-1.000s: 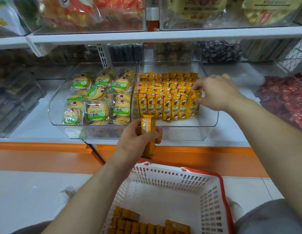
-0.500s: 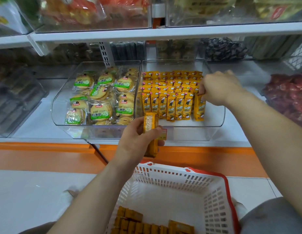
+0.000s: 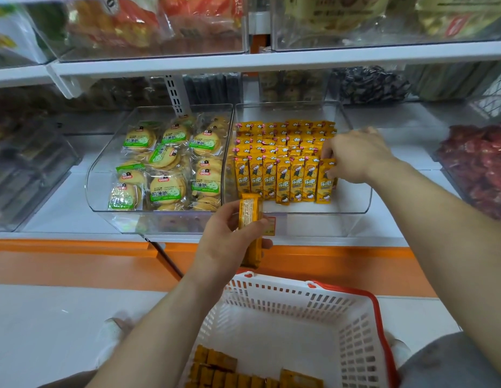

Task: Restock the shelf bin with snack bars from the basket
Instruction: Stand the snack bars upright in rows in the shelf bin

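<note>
Yellow snack bars (image 3: 282, 152) stand in rows inside the clear bin (image 3: 355, 204). The right hand (image 3: 355, 155) reaches in from the bin's right side, fingers pinching the top of the end bar (image 3: 325, 183) in the front row. The left hand (image 3: 226, 242) is just in front of the bin, wrapped round a few upright bars (image 3: 250, 219). The basket (image 3: 358, 331) sits below the bin, with spare bars (image 3: 215, 368) inside.

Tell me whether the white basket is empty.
Not empty: snack bars lie along the near side of the basket; the rest of its floor is bare.
</note>
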Motion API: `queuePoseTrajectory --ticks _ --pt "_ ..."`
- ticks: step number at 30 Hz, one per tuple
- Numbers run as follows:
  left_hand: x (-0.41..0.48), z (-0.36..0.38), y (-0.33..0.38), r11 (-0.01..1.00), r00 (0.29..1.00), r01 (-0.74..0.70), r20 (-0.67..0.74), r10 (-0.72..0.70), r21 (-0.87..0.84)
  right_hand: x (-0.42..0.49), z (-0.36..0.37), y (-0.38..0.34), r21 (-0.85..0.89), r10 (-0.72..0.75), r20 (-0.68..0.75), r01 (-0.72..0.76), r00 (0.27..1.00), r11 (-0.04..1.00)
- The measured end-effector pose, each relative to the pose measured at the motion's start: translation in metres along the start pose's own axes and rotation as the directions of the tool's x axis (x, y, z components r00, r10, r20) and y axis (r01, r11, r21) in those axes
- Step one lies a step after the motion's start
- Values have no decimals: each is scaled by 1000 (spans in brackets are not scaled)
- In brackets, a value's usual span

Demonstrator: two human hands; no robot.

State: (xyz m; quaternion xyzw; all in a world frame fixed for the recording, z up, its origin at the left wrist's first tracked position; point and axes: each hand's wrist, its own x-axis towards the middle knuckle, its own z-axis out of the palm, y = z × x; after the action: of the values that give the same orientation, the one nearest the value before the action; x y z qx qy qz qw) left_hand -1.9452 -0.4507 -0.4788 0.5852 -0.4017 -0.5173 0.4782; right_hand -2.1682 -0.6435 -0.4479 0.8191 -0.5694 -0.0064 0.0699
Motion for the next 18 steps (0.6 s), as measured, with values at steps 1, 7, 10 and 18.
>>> queuePoseTrajectory --ticks 1,7,10,18 --pt "0 1 0 1000 1000 -1 3 1 2 0 0 0 20 10 -21 -10 1000 1000" --pt "-3 5 -1 999 999 -35 -2 35 14 1 1 -7 -12 26 1 -26 1000 1000" --pt "-6 7 1 999 999 -38 6 38 19 -6 -3 -5 21 28 -25 -27 999 999" --pt "-10 15 9 994 995 -100 1 100 50 -72 -33 -60 795 -73 -86 112 994 597"
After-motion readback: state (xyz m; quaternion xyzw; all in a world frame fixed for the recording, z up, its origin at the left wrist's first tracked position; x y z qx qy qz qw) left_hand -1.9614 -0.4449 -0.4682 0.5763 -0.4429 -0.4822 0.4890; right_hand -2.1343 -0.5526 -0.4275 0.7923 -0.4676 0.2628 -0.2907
